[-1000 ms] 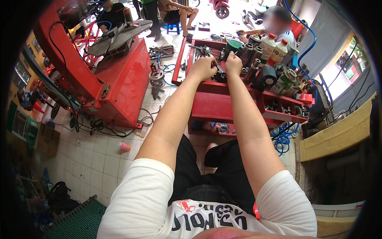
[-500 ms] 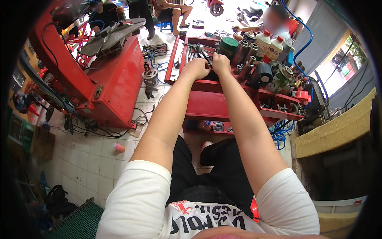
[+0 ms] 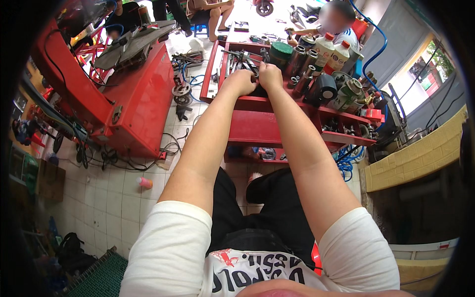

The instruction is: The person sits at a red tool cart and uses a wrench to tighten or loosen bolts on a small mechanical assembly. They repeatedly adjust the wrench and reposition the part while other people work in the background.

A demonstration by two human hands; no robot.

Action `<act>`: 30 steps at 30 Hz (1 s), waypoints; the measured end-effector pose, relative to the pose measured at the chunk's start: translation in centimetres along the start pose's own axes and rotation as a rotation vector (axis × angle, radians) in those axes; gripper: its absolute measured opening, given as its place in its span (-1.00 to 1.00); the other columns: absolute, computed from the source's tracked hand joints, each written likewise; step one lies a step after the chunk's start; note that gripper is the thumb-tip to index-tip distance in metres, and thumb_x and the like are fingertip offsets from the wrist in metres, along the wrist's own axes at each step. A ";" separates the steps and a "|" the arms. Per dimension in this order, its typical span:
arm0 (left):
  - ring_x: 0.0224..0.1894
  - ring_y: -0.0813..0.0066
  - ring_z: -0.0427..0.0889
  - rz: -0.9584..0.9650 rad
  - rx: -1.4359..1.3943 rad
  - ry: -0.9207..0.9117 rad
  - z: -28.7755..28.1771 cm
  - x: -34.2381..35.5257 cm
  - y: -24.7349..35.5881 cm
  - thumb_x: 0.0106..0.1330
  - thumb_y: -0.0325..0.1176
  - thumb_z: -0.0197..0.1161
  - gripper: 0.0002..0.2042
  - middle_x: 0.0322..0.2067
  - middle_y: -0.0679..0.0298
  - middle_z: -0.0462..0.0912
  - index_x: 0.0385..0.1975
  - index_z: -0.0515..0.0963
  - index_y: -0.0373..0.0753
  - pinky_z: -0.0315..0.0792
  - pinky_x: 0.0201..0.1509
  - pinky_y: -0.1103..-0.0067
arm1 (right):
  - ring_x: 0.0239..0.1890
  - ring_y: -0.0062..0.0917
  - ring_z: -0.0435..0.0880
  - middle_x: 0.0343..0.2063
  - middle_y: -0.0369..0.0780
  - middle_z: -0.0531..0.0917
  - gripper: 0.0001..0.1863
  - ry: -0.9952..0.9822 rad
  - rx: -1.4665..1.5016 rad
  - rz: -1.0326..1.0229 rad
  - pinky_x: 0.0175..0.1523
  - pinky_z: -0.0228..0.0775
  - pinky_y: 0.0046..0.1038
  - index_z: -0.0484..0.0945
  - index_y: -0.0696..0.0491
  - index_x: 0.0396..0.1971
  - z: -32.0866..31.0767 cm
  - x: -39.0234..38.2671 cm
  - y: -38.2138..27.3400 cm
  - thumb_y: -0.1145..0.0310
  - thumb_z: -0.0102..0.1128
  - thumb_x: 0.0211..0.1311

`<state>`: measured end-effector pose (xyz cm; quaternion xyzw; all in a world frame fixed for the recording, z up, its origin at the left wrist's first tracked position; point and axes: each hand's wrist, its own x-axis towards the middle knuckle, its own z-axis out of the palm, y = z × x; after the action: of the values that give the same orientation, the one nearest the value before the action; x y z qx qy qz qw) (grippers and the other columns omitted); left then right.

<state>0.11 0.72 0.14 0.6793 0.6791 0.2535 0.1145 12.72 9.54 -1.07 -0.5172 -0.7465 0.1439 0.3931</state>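
Both my arms reach forward over the top tray of a red tool cart (image 3: 257, 126). My left hand (image 3: 239, 81) and my right hand (image 3: 270, 75) sit close together, fingers curled down around a small dark object (image 3: 257, 91) at the tray's near edge. What the object is cannot be made out. Loose metal hand tools (image 3: 241, 59) lie in the tray just beyond my knuckles. Bottles and cans (image 3: 321, 54) crowd the tray's right side.
A red machine (image 3: 133, 94) with cables stands on the tiled floor at the left. A seated person (image 3: 341, 22) is beyond the cart, another person (image 3: 208, 12) sits further back. A yellow brick wall (image 3: 415, 158) is at the right. A small pink cup (image 3: 145, 182) lies on the floor.
My hands have stayed together on the cart tray, shifting slightly toward its near edge. The view has tilted a little, so the cart sits lower in the picture.
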 end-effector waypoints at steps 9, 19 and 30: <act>0.02 0.05 0.75 0.002 0.002 0.004 -0.3 0.0 0.1 0.24 -0.26 0.37 -0.68 -0.08 -0.02 0.78 -0.05 0.75 -0.22 0.57 0.20 0.29 | 0.02 0.05 0.72 -0.13 0.14 0.74 -0.48 -0.032 -0.020 0.010 0.19 0.51 -0.04 0.75 0.19 -0.21 0.4 0.2 0.1 0.04 -0.04 0.50; 0.02 0.05 0.75 0.016 -0.016 0.029 0.2 0.1 -0.1 0.24 -0.25 0.37 -0.67 -0.09 -0.02 0.78 -0.04 0.74 -0.25 0.57 0.18 0.30 | 0.04 0.03 0.71 -0.09 0.12 0.74 -0.48 -0.065 -0.041 0.024 0.20 0.51 -0.04 0.75 0.16 -0.17 0.3 0.1 0.3 0.02 -0.03 0.50; 0.06 -0.02 0.72 0.018 -0.012 0.091 -0.9 -0.9 0.9 0.23 -0.22 0.36 -0.67 -0.07 -0.07 0.75 -0.07 0.73 -0.24 0.55 0.20 0.24 | 0.00 0.09 0.71 -0.14 0.17 0.73 -0.47 -0.019 -0.030 0.023 0.15 0.52 0.01 0.74 0.20 -0.19 -0.3 -0.3 -0.4 0.02 -0.03 0.51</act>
<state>0.51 -0.39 1.16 0.6723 0.6761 0.2892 0.0852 12.73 9.08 -0.77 -0.5302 -0.7462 0.1421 0.3766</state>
